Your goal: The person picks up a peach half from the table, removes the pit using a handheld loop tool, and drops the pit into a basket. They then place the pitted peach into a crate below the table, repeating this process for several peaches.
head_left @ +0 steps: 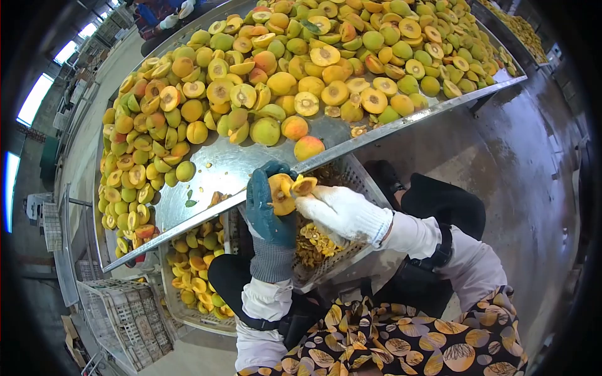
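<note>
My left hand (271,203), in a dark teal coated glove with a grey knit cuff, is closed around a halved yellow peach (281,194), its cut side showing. Close against it, my right hand (342,213) in a white glove pinches a small round peach piece (304,185) with a brownish middle. Both hands are just past the near edge of a metal table (213,164) piled with halved yellow-green peaches (282,83). Below my hands, a crate (367,178) contains yellow-brown scraps (316,241).
A second crate (199,318) with peach halves (197,269) stands left of my knees. Further left are stacked pale plastic crates (128,326). Another person's gloved hand (169,22) shows across the table. The concrete floor (501,188) looks wet on the right.
</note>
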Demonstrator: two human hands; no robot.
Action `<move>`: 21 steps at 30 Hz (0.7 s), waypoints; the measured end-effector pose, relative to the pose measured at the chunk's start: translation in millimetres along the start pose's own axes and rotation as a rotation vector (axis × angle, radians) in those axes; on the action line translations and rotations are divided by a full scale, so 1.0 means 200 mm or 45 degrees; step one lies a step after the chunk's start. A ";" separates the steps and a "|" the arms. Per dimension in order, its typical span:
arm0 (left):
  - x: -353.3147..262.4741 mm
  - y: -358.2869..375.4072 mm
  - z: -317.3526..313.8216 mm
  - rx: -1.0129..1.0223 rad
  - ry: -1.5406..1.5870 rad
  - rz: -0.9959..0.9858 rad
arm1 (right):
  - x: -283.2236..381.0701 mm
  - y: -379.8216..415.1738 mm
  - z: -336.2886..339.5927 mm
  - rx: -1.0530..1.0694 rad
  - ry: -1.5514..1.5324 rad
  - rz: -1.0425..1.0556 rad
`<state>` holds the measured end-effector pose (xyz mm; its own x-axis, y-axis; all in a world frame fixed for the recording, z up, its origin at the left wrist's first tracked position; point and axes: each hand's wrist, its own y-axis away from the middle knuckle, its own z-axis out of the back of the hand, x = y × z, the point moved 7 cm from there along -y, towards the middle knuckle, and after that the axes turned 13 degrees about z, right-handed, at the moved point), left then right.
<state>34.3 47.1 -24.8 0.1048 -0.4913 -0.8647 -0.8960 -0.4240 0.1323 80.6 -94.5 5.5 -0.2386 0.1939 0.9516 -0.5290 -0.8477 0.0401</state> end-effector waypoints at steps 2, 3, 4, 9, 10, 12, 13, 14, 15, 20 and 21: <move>-0.04 0.04 -0.06 -0.088 0.034 0.023 | 0.03 -0.01 0.00 -0.023 0.105 0.038; -0.07 0.06 -0.10 -0.154 -0.098 -0.037 | 0.03 -0.01 0.00 -0.042 0.106 0.053; -0.11 0.08 -0.13 -0.217 -0.229 -0.098 | 0.02 -0.01 0.00 -0.063 0.111 0.068; -0.16 0.13 -0.17 -0.359 -0.352 -0.197 | 0.07 -0.04 -0.03 -0.139 0.342 0.556; -0.17 0.14 -0.18 -0.379 -0.399 -0.240 | 0.08 -0.04 -0.04 -0.186 0.450 0.721; -0.20 0.16 -0.20 -0.413 -0.523 -0.308 | 0.09 -0.06 -0.03 -0.088 0.125 0.534; -0.22 0.17 -0.21 -0.427 -0.599 -0.331 | 0.10 -0.05 -0.03 0.057 -0.302 0.175; -0.24 0.17 -0.22 -0.443 -0.676 -0.354 | 0.09 -0.01 -0.08 0.202 -0.722 -0.193; -0.23 0.17 -0.22 -0.418 -0.654 -0.361 | 0.06 -0.01 -0.10 0.191 -0.814 -0.235; -0.19 0.16 -0.19 -0.364 -0.786 -0.423 | -0.01 0.01 -0.16 0.242 -1.021 -0.352; -0.19 0.16 -0.19 -0.349 -0.794 -0.428 | -0.01 0.02 -0.16 0.255 -1.014 -0.389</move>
<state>17.9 23.9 30.5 0.0164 0.1845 -0.9827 -0.7111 -0.6887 -0.1412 52.6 -82.8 -6.0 0.5696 0.0878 0.8172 -0.3060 -0.9002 0.3100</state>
